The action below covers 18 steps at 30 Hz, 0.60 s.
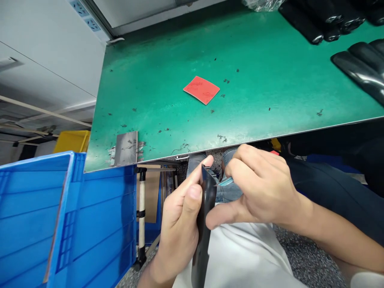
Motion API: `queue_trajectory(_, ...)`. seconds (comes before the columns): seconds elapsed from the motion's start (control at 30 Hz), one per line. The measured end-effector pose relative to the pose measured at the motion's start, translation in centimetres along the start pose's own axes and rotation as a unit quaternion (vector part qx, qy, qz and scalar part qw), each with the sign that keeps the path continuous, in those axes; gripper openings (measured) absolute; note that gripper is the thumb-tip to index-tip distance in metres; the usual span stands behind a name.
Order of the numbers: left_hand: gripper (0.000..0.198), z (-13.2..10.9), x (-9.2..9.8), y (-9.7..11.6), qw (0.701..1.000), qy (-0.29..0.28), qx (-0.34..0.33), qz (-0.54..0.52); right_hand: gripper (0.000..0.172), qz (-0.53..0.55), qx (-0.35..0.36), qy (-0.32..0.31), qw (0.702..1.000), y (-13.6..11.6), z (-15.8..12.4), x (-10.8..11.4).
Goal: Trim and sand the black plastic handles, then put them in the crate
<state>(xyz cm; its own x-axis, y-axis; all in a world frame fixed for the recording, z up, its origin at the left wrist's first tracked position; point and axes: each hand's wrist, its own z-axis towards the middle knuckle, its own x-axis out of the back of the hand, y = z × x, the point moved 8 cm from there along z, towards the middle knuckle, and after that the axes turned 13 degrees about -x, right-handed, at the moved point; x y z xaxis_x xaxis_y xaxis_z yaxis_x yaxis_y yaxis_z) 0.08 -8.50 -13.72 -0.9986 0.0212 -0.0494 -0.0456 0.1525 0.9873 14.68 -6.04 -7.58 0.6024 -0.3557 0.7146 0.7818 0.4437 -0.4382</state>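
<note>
Over my lap, my left hand [181,224] is wrapped around a long, smooth black plastic part [206,200], its thumb pressed on the near face. The part stands roughly upright in view, its lower end cut off by the frame's bottom edge. My right hand [258,186] pinches a thin, pale-blue blade-like tool [225,182]; the fingers hide most of it. The tool's tip meets the right edge of the black part near its upper end. My right thumb rests against the part lower down.
Ahead lies a green tabletop [162,84] with scattered black shavings, a red card [202,90] and a grey plate [126,148]. Several black parts [360,72] lie at the right. A blue crate [96,224] stands at the left. Someone's dark-clothed leg [327,196] is at the right.
</note>
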Motion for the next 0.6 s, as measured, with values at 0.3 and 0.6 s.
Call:
queue_trajectory(0.3, 0.043, 0.13, 0.48, -0.11, 0.999, -0.030, -0.008, 0.044, 0.070, -0.036, 0.004, -0.001, 0.999, 0.25, 0.01, -0.23)
queue_trajectory(0.6, 0.043, -0.04, 0.38, -0.25, 0.997, -0.048, -0.010, 0.054, 0.068, -0.055, 0.028, 0.017, 0.998, 0.02, 0.11, 0.07)
